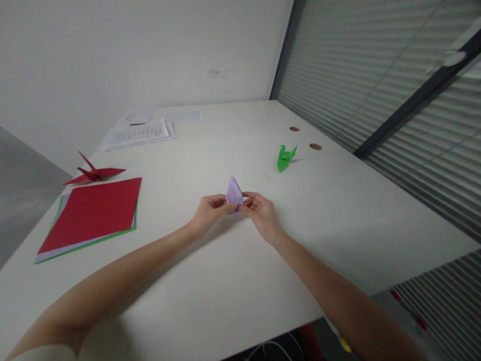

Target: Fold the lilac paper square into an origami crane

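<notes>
A folded piece of purple origami paper (234, 192) stands with its pointed tip up, between my two hands over the middle of the table. My left hand (209, 212) pinches its lower left side between thumb and fingers. On the opposite side, my right hand (262, 213) grips the lower right edge the same way. Both thumbs press on the near face, close to each other at the bottom. The fingers behind the paper are partly hidden.
A green paper crane (285, 158) sits beyond my right hand. At the left lie a red paper crane (94, 174) and a stack of coloured paper sheets (93, 210). Written papers (139, 133) rest at the back of the white table (210, 301). Blinds (376, 75) border the right side.
</notes>
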`<state>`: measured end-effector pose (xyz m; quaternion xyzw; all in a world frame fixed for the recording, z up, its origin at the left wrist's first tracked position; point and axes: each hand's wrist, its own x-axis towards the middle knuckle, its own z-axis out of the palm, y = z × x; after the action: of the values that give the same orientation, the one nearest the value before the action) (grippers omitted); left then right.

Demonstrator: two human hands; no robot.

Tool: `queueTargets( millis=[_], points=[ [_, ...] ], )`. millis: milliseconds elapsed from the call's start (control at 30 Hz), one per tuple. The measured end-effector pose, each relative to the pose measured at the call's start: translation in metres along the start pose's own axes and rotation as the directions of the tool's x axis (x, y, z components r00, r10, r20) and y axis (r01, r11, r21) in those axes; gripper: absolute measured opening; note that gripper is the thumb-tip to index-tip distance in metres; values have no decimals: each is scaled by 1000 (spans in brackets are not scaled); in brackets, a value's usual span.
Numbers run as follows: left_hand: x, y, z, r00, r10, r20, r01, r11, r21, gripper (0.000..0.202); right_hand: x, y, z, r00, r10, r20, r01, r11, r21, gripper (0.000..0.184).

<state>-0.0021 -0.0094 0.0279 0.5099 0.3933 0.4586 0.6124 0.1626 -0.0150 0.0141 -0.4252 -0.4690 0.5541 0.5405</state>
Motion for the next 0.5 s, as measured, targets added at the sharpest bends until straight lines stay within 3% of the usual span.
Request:
queueTargets(
  millis=[200, 300, 500],
  points=[
    [4, -6, -6, 998, 18, -58, -21, 998, -60, 31, -2, 1, 0, 994, 57, 96, -57, 998, 0, 46],
    [5, -7, -8, 996, 51, -74, -54, 997, -46, 31, -3, 2, 0, 980, 104, 170, -91, 992, -83, 40],
    [3, -2, -7, 998, 55, 29, -55, 998, -8, 28, -4, 2, -1, 973, 165, 161, -126, 965, -228, 45]
  ],
)
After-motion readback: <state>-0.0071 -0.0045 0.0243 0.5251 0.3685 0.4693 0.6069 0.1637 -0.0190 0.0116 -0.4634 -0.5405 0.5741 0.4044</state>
